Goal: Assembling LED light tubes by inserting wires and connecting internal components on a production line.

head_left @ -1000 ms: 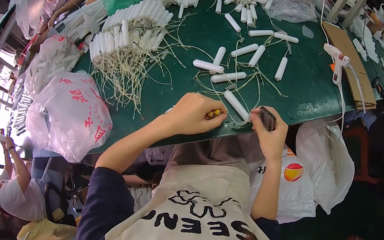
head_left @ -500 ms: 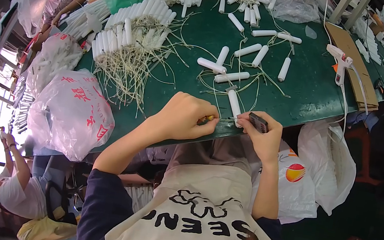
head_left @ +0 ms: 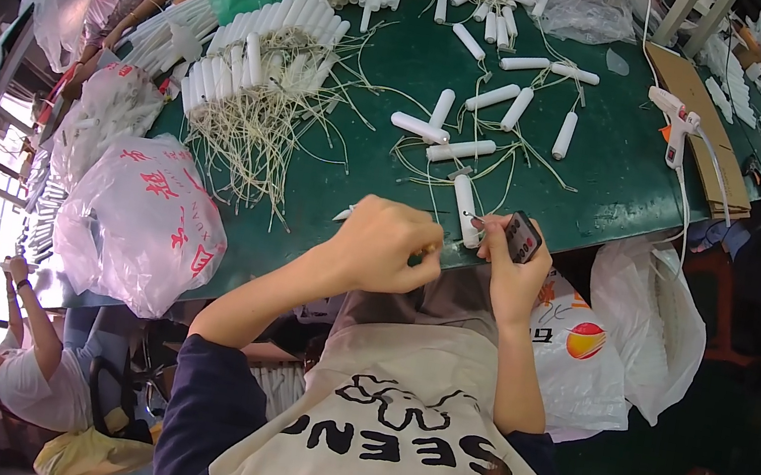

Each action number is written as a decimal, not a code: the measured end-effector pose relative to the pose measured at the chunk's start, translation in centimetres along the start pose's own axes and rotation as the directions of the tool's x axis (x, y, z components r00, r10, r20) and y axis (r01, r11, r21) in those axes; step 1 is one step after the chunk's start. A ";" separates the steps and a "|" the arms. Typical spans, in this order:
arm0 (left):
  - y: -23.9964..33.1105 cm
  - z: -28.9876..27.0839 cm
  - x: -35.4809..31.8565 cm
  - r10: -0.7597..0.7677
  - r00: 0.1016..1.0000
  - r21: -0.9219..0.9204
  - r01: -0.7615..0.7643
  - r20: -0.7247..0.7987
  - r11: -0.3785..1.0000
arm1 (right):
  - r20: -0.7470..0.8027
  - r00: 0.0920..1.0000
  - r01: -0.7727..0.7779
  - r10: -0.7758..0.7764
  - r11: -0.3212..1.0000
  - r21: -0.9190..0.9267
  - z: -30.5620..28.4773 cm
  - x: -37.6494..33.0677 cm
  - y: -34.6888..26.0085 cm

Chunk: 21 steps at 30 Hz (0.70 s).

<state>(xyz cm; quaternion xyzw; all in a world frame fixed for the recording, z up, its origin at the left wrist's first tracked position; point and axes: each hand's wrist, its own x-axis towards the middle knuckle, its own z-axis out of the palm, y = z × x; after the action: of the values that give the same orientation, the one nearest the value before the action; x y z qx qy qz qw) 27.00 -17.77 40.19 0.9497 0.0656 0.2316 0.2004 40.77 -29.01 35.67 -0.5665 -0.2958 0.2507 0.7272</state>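
Note:
At the table's near edge, a white capped tube (head_left: pixel 465 209) with thin wires points away from me. My right hand (head_left: pixel 517 273) grips a small dark flat rectangular piece with a row of dots (head_left: pixel 522 238). Its thumb and fingertips pinch beside the tube's near end, on something too small to name. To the left of the tube, my left hand (head_left: pixel 389 247) is closed with curled fingers, apart from the tube; what it holds, if anything, is hidden. A small white tip (head_left: pixel 343 214) shows beside its knuckles. More wired white tubes (head_left: pixel 460 151) lie just beyond.
Rows of white tubes with tangled wires (head_left: pixel 257 131) cover the left of the green table (head_left: pixel 402 50). A white glue gun (head_left: pixel 673 125) and cardboard (head_left: pixel 706 156) are at the right. Plastic bags (head_left: pixel 141 223) crowd the left edge. Other people sit or stand around.
My left hand has drawn back left and nearer to me, away from the tube. The right hand has turned, and the dark piece is tilted more upright.

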 end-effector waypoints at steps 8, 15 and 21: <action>0.2 1.0 0.0 0.031 0.998 -0.050 -0.028 0.059 0.998 | 0.033 0.981 -0.187 0.191 0.883 0.432 -1.9 0.6 0.8; 0.0 -0.8 1.2 -0.266 0.964 -0.193 0.258 -0.015 0.947 | 0.066 0.987 -0.156 0.149 0.744 0.650 -3.1 0.9 1.3; -0.4 -1.5 1.4 -0.308 0.951 -0.244 0.292 -0.029 0.925 | -0.096 0.994 -0.037 0.050 0.990 0.137 -2.9 0.8 0.3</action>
<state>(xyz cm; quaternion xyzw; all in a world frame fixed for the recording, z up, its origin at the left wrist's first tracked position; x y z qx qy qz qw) 27.55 -16.55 41.86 0.8894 0.1885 0.2362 0.3429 43.41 -30.37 34.98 -0.5342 -0.2294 0.2574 0.7718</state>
